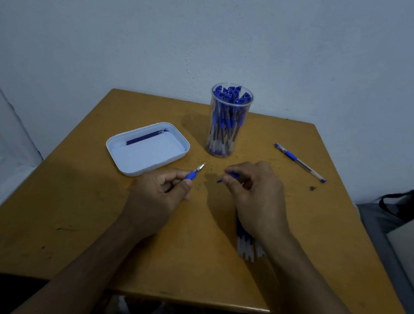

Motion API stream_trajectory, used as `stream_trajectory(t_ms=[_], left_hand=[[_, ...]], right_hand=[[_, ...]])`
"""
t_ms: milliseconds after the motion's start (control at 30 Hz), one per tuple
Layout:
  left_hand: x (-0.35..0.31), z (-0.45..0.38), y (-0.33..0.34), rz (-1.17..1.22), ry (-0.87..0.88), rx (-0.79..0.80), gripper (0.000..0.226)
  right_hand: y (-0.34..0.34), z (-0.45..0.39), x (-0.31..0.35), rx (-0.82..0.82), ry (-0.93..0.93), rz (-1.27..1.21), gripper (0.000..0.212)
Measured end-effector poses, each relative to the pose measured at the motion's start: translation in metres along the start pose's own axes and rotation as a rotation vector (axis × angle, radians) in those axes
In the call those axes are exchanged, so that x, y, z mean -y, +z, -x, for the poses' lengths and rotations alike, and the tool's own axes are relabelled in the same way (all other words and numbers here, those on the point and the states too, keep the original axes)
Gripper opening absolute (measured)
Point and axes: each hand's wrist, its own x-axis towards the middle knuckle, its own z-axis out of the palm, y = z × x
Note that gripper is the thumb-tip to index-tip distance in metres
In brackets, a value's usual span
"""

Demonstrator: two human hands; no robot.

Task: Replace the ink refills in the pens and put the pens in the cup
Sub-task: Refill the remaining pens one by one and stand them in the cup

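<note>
On the orange-brown worktop [82, 219] the left hand [154, 197] has its fingers curled round a pen [194, 173], pinching it at the blue grip so the metal tip points up and away, toward the clear cup [227, 122]. The right hand [253, 197] is just beside it, fingers bent and clamped on a small blue piece [226, 178] — likely a pen cap, though most of it is hidden by the fingertips. Under the right wrist lies a bundle of refills [248, 244], blue at one end and clear at the other, resting flat on the worktop.

The cup stands upright near the far edge, packed with blue-capped pens. To its left sits a white tray [144, 164] with a single dark blue refill [146, 137] lying along its far side. One more capped pen [300, 162] lies alone to the right of the cup, well apart from both hands — slanted, cap end farther away. Dark specks dot the surface between the hands and the cup
</note>
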Motion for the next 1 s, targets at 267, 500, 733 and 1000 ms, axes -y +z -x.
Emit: stream_trajectory(t_ms=[267,500,733,1000], left_hand=[[0.003,0.000,-0.003,-0.092,0.090,-0.024,0.032],[0.005,0.003,-0.002,-0.082,0.148,0.009,0.035],[0.010,0.003,-0.001,-0.081,0.180,0.058,0.037],[0.009,0.003,0.005,-0.186,0.379,0.103,0.039]], right_hand=[[0.013,0.018,0.019,0.192,-0.126,0.444,0.023],[0.018,0.022,0.023,0.218,-0.100,0.482,0.021],[0.007,0.010,0.020,0.109,0.027,0.121,0.018],[-0.005,0.007,0.016,0.293,0.207,-0.337,0.044]])
